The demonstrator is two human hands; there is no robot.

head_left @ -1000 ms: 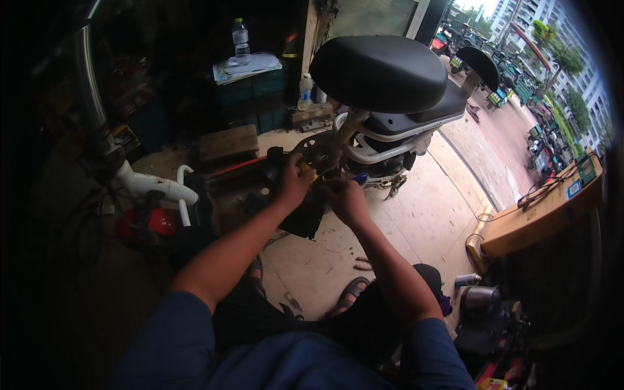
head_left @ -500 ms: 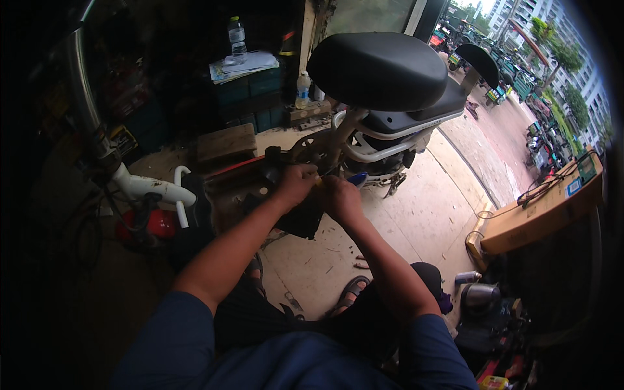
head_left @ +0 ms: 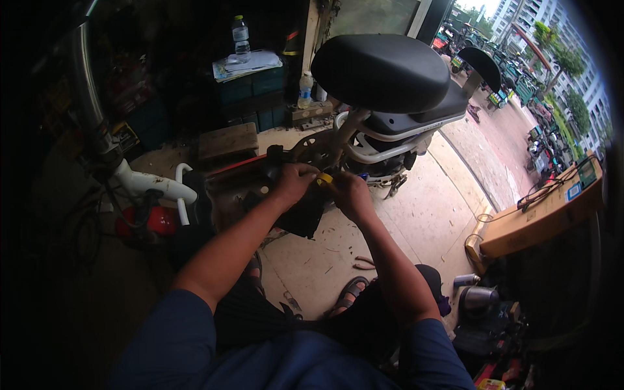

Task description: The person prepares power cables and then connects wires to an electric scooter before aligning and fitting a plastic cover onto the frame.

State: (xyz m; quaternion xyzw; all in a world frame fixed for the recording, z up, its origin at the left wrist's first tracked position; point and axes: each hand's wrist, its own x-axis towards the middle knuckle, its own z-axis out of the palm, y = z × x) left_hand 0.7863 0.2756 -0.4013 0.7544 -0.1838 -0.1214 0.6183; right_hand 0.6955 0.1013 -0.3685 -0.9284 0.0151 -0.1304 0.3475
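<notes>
My left hand [head_left: 294, 182] is closed in a pinch over the opened frame of an electric scooter. What its fingertips hold is too small to make out. Close by on the right, my right hand [head_left: 351, 195] grips a roll of yellow tape [head_left: 324, 179], which shows between the two hands. Under the hands is a dark flap [head_left: 300, 220] hanging from the frame. The scooter's black seat [head_left: 380, 71] rises just beyond, on a pale tubular frame [head_left: 374, 155]. Part of a blue object peeks out behind my right hand.
Pliers [head_left: 364, 262] lie on the floor by my sandalled foot [head_left: 351, 294]. A white steering tube [head_left: 153, 187] stands at the left. To the right are a cardboard box [head_left: 539, 218] and a metal cup [head_left: 480, 298]. Water bottles [head_left: 240, 38] and a wooden stool [head_left: 227, 143] are farther back.
The yellow tape roll has come into plain sight between my hands. My right hand has shifted slightly right, apart from the left. The blue object behind it is more covered.
</notes>
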